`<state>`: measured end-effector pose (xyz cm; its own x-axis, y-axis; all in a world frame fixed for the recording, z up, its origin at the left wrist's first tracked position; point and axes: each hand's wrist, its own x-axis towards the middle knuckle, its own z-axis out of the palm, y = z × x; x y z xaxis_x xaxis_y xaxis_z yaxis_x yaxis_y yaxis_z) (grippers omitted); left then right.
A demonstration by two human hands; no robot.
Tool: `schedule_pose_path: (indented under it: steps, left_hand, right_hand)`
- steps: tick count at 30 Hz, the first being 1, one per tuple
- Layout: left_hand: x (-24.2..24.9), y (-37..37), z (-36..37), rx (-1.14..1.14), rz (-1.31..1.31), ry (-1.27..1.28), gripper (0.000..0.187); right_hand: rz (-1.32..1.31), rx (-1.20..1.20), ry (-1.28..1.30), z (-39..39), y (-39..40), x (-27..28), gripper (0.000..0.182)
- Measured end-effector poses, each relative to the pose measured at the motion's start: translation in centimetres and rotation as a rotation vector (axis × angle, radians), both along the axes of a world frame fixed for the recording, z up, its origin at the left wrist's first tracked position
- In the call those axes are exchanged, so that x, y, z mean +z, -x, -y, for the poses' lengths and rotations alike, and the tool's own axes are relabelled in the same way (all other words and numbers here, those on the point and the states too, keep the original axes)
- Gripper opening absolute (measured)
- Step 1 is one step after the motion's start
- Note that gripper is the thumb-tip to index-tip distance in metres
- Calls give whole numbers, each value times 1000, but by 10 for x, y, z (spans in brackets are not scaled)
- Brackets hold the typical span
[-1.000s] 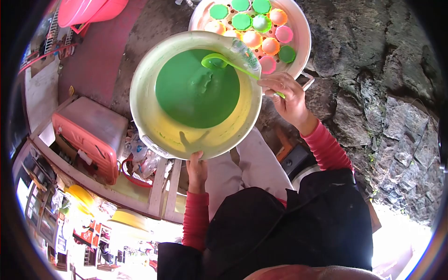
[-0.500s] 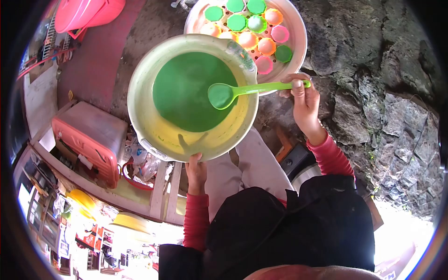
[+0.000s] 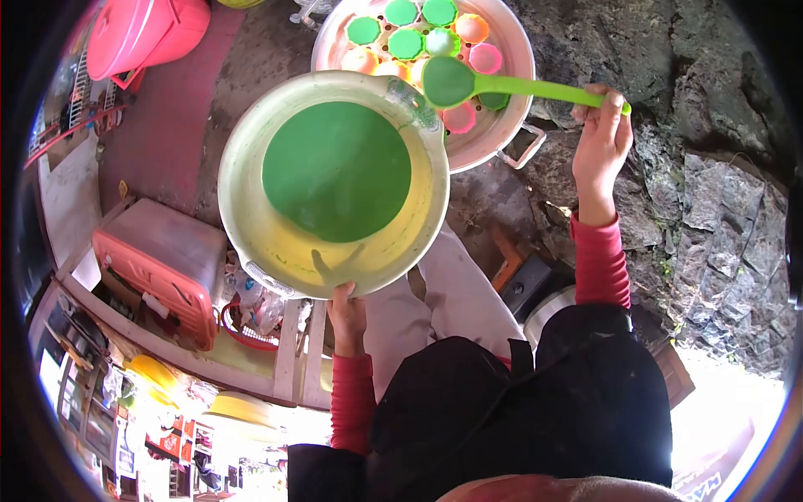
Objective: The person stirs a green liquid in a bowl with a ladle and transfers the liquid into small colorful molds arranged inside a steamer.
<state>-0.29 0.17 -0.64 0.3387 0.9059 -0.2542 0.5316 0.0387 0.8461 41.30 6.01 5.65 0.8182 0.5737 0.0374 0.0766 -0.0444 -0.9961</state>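
My right hand (image 3: 604, 151) is closed round the handle end of a large green spoon (image 3: 531, 86). The spoon's bowl, filled with green liquid, hangs over the steamer tray (image 3: 520, 125) and its small cups. Green, orange and pink cups (image 3: 406, 43) stand on the perforated tray, some holding green or pale contents; the spoon hides part of them. Below it, a cream-yellow basin (image 3: 335, 266) holds a pool of smooth green liquid (image 3: 339, 171). My left hand (image 3: 347, 322) grips the basin's near rim, thumb over the edge.
A pink lidded bucket (image 3: 155, 38) stands at the upper left. Left of the basin sits a red-pink plastic box (image 3: 163, 268), with a red basket (image 3: 251, 326) beside it. A rough stone wall (image 3: 711, 243) rises on the right. My legs (image 3: 468, 293) are below the basin.
My right hand has moved up and to the right, carrying the spoon from above the basin's green liquid to over the cups. My left hand stays on the rim.
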Motion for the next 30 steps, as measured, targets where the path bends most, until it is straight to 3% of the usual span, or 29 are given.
schedule_pose_path:
  steps: [2, 3, 5, 8, 11, 18, 20, 21, 23, 30]
  left_hand:
    - [7, -9, -1, 606, 468, 621, 27]
    - [6, -9, -2, 605, 468, 623, 27]
    - [5, -6, -5, 806, 662, 861, 33]
    - [8, -11, -3, 637, 488, 643, 30]
    - [16, -15, -12, 791, 665, 805, 27]
    - [10, -9, -7, 772, 617, 788, 23]
    - [3, -4, 0, 505, 325, 531, 20]
    - [8, -8, -4, 505, 324, 532, 20]
    - [20, -20, -14, 837, 655, 806, 17]
    - [15, -13, -12, 803, 679, 834, 22]
  right_hand:
    - [30, 13, -19, -1, -16, -23, 33]
    - [31, -16, 7, -3, -20, -32, 33]
    - [46, -11, 32, -5, -30, -57, 35]
    - [80, -13, 94, -8, -42, -88, 33]
    - [66, -51, 144, -12, -43, -108, 31]
    - [97, -92, 249, -15, -49, -137, 31]
    - [93, -94, 251, -15, -50, -140, 31]
    - [89, -96, 253, -15, -50, -141, 31]
    - [84, -101, 261, -17, -47, -136, 32]
    - [92, -93, 261, -21, -46, -131, 34]
